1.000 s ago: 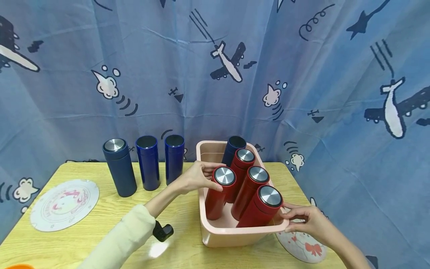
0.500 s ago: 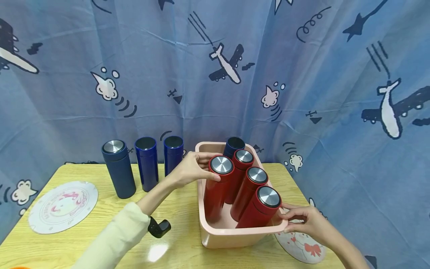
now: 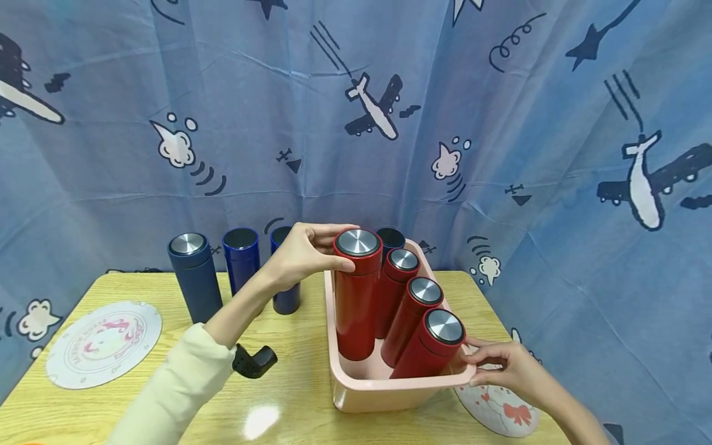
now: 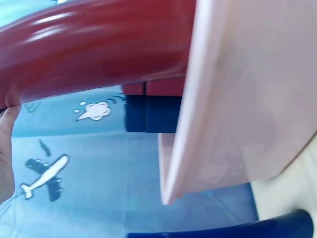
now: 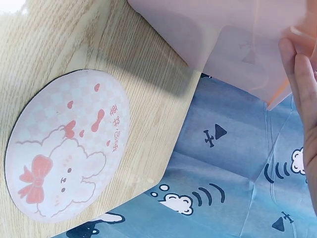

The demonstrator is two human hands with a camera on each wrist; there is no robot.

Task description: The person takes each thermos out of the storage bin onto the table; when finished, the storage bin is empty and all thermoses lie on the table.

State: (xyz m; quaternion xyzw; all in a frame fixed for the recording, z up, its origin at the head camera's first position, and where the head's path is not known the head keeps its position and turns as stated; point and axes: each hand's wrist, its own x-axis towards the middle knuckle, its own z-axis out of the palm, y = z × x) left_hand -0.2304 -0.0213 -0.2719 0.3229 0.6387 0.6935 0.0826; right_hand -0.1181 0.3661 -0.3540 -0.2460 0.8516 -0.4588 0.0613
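My left hand [image 3: 303,256] grips a red thermos [image 3: 356,309] near its silver-topped lid, fingers behind and thumb in front. That thermos stands upright, raised above its neighbours, its lower part still inside the pink bin [image 3: 389,384]. In the left wrist view the red thermos [image 4: 99,49] crosses the bin's rim [image 4: 190,104]. Several other red thermoses, such as the front one [image 3: 431,346], lean inside the bin, with a dark blue one [image 3: 392,237] behind them. My right hand [image 3: 506,364] pinches the bin's right front rim between thumb and fingers.
Left of the bin stand a dark blue thermos [image 3: 197,278] and two shiny blue ones, the nearer-to-bin one [image 3: 287,301] partly behind my left hand. Round mats lie at left [image 3: 102,344] and right [image 5: 67,148]. A patterned curtain [image 3: 250,123] hangs behind the table.
My left hand has raised the red thermos up and slightly left, and its lid now sits well above the others. My right hand stays on the rim.
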